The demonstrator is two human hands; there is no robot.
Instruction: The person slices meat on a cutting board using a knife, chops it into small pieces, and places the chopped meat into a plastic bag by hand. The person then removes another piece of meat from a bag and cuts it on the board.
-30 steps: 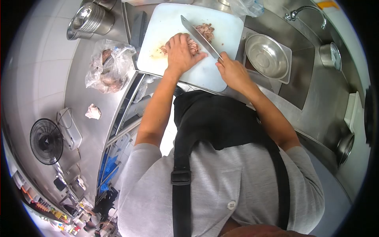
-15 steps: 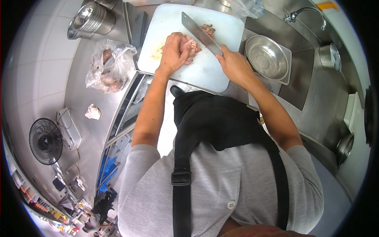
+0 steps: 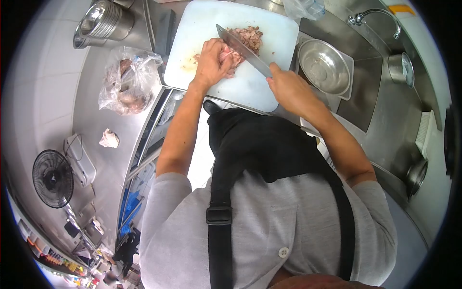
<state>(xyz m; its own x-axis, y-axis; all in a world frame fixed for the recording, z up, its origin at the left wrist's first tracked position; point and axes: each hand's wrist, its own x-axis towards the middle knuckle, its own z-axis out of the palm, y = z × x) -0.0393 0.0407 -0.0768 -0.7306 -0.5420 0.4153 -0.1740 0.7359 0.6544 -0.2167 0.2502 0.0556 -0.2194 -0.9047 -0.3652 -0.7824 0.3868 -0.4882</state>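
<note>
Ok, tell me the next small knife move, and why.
Probably a short downward stroke through the meat: the right hand grips the knife, its blade lies between that meat and the chopped pieces, and the left hand holds the meat on the board.

Kitchen, steel counter [image 3: 127, 132], sink [image 3: 368, 84], tap [image 3: 357, 19], cutting board [image 3: 197, 26], metal bowl [image 3: 325, 67]

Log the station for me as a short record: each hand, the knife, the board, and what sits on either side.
Left hand: curled over the meat
Right hand: gripping the knife by its handle
Knife: blade between the meat and chopped pieces
Cutting board: white, under the meat and chopped pieces
Left side: clear plastic bag on the counter
Right side: metal bowl beside the cutting board
</note>
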